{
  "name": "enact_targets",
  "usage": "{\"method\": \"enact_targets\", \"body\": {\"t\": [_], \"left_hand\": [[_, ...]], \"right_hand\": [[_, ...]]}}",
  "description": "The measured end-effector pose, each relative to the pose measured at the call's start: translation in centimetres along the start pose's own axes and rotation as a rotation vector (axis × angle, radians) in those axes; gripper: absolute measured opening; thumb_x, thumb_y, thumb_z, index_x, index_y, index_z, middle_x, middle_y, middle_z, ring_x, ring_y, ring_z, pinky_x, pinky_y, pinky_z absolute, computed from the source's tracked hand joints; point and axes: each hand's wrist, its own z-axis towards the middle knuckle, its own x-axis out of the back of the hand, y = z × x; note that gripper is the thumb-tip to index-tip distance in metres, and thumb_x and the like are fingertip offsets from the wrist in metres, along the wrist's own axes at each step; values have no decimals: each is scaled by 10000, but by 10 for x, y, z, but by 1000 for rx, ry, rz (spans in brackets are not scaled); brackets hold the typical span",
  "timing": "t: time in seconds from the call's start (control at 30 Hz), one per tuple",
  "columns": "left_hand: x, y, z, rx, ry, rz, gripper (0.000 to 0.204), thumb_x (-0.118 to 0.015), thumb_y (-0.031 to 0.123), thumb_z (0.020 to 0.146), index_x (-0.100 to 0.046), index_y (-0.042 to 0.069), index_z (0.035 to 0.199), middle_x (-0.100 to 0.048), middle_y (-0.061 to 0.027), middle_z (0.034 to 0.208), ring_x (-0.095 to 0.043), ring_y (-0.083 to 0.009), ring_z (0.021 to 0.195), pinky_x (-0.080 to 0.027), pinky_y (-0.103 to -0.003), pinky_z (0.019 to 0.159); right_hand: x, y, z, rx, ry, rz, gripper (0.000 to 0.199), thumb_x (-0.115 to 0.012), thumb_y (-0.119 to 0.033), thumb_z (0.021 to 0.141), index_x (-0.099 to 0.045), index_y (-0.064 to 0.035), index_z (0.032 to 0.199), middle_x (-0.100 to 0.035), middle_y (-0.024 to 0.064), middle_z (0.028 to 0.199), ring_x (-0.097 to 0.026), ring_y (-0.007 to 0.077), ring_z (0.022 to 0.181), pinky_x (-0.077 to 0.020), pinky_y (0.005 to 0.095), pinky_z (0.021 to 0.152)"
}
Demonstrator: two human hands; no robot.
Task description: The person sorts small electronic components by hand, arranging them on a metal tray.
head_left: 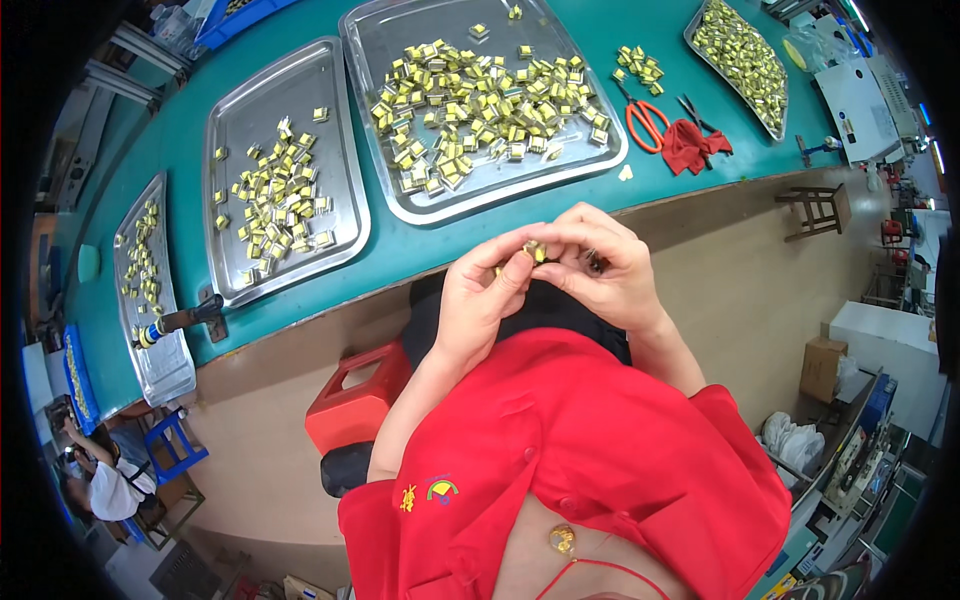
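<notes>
Just off the table's near edge, both my hands meet around a small yellow-wrapped transformer [537,251]. My left hand [487,290] pinches it from the left between thumb and fingers. From the right, the thumb and forefinger of my right hand [607,262] close on the same part. Something dark and small shows under the curled fingers of the right hand, too small to name. Beyond my hands lies a large metal tray [440,208] holding a heap of similar yellow transformers [480,100]. A second metal tray [340,190] with fewer of them lies to its left.
Right of the large tray are loose transformers [640,70], orange-handled scissors [647,128], a red cloth [690,147] and another full tray [740,65]. A narrow tray [165,370] lies far left. A red stool [355,400] stands below the green table [400,250]. Another person [115,485] sits lower left.
</notes>
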Motion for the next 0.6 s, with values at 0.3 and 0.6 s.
{"method": "enact_targets", "body": {"t": [0.3, 0.6], "left_hand": [[3, -1, 3, 26, -23, -189, 320, -533, 123, 917, -522, 22, 1220, -615, -44, 976, -359, -8, 573, -238, -143, 427], [8, 0, 5, -166, 63, 107, 296, -611, -23, 823, -591, 6, 1117, -598, -66, 1072, -523, -57, 829, -427, -186, 737]], "right_hand": [[2, 9, 0, -53, 55, -48, 307, -711, 68, 687, -631, 10, 978, -524, 15, 817, -426, 37, 636, -307, 170, 521], [39, 31, 31, -158, 213, -446, 208, -712, -27, 719, -644, -13, 915, -573, -11, 762, -433, 43, 569, -341, 183, 516]]}}
